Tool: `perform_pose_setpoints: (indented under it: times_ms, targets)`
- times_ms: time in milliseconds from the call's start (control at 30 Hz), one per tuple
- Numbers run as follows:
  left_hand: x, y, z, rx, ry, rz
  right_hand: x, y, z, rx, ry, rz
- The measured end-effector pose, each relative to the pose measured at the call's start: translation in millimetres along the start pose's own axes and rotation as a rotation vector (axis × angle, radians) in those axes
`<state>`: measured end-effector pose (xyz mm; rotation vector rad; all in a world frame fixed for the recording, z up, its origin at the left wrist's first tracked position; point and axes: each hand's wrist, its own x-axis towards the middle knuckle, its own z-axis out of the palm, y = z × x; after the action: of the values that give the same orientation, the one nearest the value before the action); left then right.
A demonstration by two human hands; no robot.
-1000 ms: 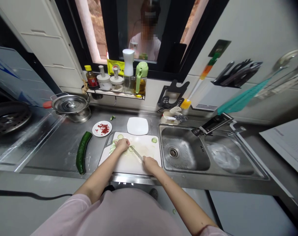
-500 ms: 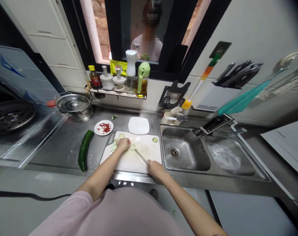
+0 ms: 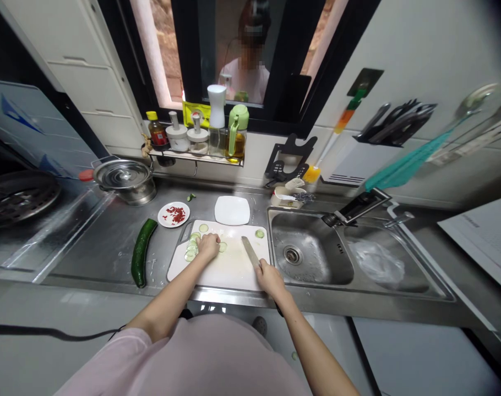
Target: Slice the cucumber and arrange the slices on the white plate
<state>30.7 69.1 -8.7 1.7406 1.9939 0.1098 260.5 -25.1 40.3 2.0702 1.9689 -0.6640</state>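
Note:
My right hand (image 3: 271, 278) is closed around the handle of a kitchen knife (image 3: 251, 252), its blade pointing away from me over the right half of the white cutting board (image 3: 229, 275). On the board's left half, my left hand (image 3: 209, 246) rests with fingers curled down; what lies under them is hidden. Beside its right edge is a pale green cucumber slice (image 3: 223, 247). Several overlapping cucumber slices (image 3: 191, 251) lie to its left, and a single slice (image 3: 203, 227) is near the board's top edge. A cucumber end piece (image 3: 259, 234) sits at the upper right corner.
A whole cucumber (image 3: 142, 253) and a plate of chopped red pieces (image 3: 174, 214) are left of the board. Behind it is a white square plate (image 3: 232, 210). The sink (image 3: 312, 275) adjoins on the right; a lidded pot (image 3: 129, 184) stands back left.
My right hand has moved the knife right, away from the cucumber slice beside my left hand, and turned its blade more upright in view. My left hand remains over the slices.

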Motion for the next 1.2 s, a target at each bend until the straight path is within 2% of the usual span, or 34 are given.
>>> perform_pose_setpoints:
  times_ms: [333,567,700,900,1033,1200]
  targets:
    - [-10,4,-3.1,-0.158,0.042,-0.047,2,3,5,0.008,-0.016,0.007]
    - [-29,-6,-4.8,-0.333,0.111,-0.112,8,0,3,-0.023,-0.036,0.003]
    - [-47,-21,-4.5,-0.381,0.140,-0.158,10,0,5,-0.031,-0.031,-0.007]
    - [-68,-58,-8.9,-0.371,0.159,-0.282,11,0,8,-0.039,-0.012,-0.025]
    - [-75,-79,-12.6,-0.356,0.170,-0.353,13,0,8,-0.043,-0.018,-0.022]
    - [-77,-90,-16.2,-0.313,0.210,-0.375,15,-1,7,-0.054,-0.034,-0.018]
